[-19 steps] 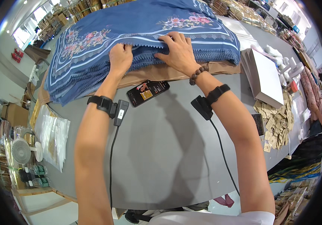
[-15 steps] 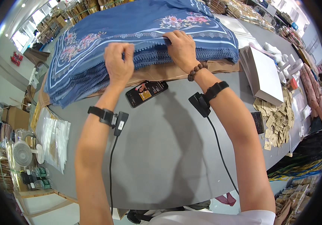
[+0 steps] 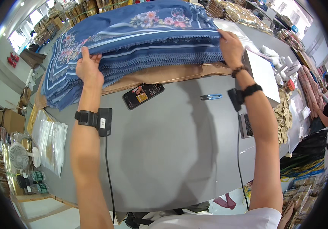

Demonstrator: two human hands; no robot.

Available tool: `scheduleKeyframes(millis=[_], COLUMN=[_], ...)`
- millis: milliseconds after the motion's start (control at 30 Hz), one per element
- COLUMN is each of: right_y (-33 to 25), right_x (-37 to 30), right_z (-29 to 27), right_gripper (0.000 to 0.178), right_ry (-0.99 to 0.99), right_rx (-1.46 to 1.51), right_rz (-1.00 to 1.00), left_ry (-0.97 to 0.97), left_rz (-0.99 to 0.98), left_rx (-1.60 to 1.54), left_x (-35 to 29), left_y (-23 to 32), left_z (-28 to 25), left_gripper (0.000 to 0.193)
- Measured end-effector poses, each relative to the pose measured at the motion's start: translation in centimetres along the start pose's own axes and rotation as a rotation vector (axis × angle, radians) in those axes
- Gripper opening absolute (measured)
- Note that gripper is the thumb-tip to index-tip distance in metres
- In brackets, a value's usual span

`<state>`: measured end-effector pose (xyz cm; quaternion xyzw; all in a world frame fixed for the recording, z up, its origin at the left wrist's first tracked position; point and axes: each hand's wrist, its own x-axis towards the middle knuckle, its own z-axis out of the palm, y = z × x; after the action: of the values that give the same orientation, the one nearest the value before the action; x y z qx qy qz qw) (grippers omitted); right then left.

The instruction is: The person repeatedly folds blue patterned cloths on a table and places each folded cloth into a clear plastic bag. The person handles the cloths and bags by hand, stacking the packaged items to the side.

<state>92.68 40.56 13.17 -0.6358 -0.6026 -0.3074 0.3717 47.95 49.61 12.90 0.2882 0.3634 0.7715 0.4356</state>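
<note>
A thick stack of blue floral scarves (image 3: 114,34) with small tasselled or lacy edges lies at the far side of the grey table. My left hand (image 3: 90,68) is at the stack's front, its fingers curled over the edge of the top scarf and its thumb pointing up. Farther right, my right hand (image 3: 231,49) pinches the same scarf's edge near its right end. Between the hands that edge is raised and stretched, and the layers below show beneath it. Brown paper (image 3: 164,73) sticks out under the stack.
On the grey table (image 3: 160,152) lie a lit phone (image 3: 143,95) and blue thread snips (image 3: 211,97). Clear plastic bags (image 3: 51,143) are at the left. A white box-like stack (image 3: 262,76), tan tags (image 3: 283,118) and a small fan (image 3: 286,65) stand at the right.
My hands have spread apart, the left moving left and nearer, the right moving right. The top scarf's front edge has been lifted between them. The thread snips have come into sight.
</note>
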Motion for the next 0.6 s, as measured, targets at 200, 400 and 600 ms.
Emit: scheduleKeyframes(millis=[200, 400, 600], right_y=[0.5, 6.6, 21.4], right_x=[-3.0, -7.6, -10.9], right_z=[-8.3, -14.7, -19.6], right_gripper=[0.03, 0.029, 0.03], right_ry=[0.102, 0.39, 0.528], right_rx=[0.408, 0.89, 0.841], right_rz=[0.125, 0.448, 0.74], left_ry=[0.098, 0.076, 0.267], left_rz=[0.007, -0.223, -0.143], left_rx=[-0.023, -0.094, -0.03], left_x=[0.8, 1.4, 6.5], left_y=[0.1, -0.6, 1.8], left_z=[-1.9, -2.8, -10.5], left_gripper=[0.017, 0.025, 0.026])
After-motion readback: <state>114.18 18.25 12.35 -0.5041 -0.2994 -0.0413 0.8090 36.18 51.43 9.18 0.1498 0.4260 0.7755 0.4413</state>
